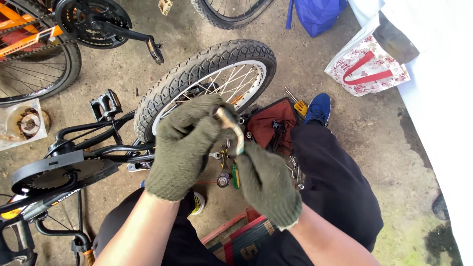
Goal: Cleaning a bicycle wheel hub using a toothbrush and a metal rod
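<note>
Gloved left hand (180,148) and right hand (268,184), fingers clamped on a bent metal tool (231,128), held above the upturned bicycle's rear wheel (207,79). Loose tools (295,172) crowd the concrete floor (374,143) beside the red pouch (268,125); bare floor opens right.

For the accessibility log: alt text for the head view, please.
Two hands in olive knit gloves, left hand and right hand, grip a bent metal tool above a small bicycle wheel lying on concrete, with a red tool pouch beside it.
</note>
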